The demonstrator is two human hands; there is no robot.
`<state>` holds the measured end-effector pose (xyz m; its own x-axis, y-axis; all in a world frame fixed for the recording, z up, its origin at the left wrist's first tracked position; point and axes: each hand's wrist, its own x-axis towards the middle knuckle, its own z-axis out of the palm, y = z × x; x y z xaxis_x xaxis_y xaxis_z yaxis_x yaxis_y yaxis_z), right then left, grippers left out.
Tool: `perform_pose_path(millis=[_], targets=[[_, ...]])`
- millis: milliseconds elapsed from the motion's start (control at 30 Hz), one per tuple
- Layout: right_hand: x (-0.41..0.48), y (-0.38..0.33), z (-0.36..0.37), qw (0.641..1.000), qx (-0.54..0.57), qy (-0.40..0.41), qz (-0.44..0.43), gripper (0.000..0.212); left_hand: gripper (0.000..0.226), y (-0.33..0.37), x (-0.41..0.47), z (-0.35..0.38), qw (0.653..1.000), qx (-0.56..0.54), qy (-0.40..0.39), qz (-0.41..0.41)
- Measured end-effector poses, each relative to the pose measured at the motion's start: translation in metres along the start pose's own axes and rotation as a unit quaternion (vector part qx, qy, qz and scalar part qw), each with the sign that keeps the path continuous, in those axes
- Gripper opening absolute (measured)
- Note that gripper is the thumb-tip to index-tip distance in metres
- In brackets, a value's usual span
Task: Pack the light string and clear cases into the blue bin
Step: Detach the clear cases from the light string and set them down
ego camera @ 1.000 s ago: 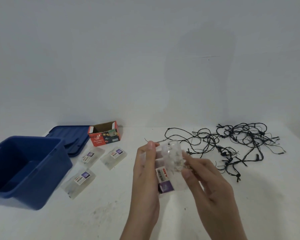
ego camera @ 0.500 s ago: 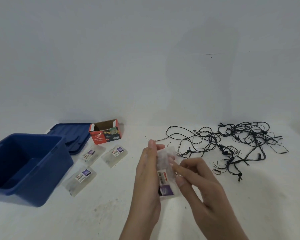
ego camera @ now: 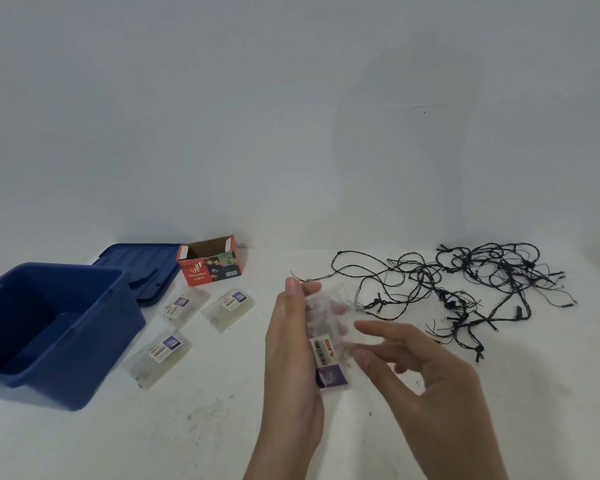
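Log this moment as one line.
left hand grip: holds labelled clear plastic case; right hand grip: relaxed beside it; three clear cases: on white table; blue plastic bin: nothing seen inside; black light string: tangled on table

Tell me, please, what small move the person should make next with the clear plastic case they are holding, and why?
Probably carry the clear plastic case leftward to the blue plastic bin and lower it in. The left hand grips it, the right hand hovers beside it with relaxed fingers, and the bin stands open, with nothing visible inside.
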<state>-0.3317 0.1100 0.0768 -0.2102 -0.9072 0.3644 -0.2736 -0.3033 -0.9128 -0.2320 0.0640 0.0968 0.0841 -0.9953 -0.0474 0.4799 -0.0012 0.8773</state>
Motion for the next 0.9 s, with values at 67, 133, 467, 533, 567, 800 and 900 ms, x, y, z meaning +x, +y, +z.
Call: perform_pose_path(millis=[67,133,467,533,567,800,900], targets=[[-0.001,-0.004,0.001,0.999,0.001,-0.033,0.018,0.022,0.043,0.001,0.002,-0.001,0.999,-0.020,0.025,0.015],[0.001,-0.004,0.000,0.996,0.029,-0.062,0.056,0.015,0.043,0.001,0.003,-0.002,0.998,-0.030,0.044,0.028],[0.002,-0.007,-0.003,0.997,0.081,0.012,-0.015,0.019,0.047,0.003,0.004,-0.003,0.990,-0.107,0.066,-0.057],[0.002,-0.005,-0.002,0.998,-0.001,0.048,-0.049,0.022,0.051,0.004,0.003,-0.003,0.989,-0.118,0.059,-0.066],[0.002,-0.003,-0.001,0.996,-0.044,0.053,-0.054,0.028,0.050,0.003,0.003,-0.003,0.989,-0.120,0.057,-0.066],[0.008,0.003,-0.004,0.989,0.128,-0.039,0.070,0.030,0.053,0.002,-0.001,0.002,0.985,-0.127,0.033,-0.115],[0.009,0.001,-0.015,0.986,0.120,-0.105,0.043,0.031,0.052,0.001,0.003,-0.004,0.976,-0.145,0.033,-0.157]])
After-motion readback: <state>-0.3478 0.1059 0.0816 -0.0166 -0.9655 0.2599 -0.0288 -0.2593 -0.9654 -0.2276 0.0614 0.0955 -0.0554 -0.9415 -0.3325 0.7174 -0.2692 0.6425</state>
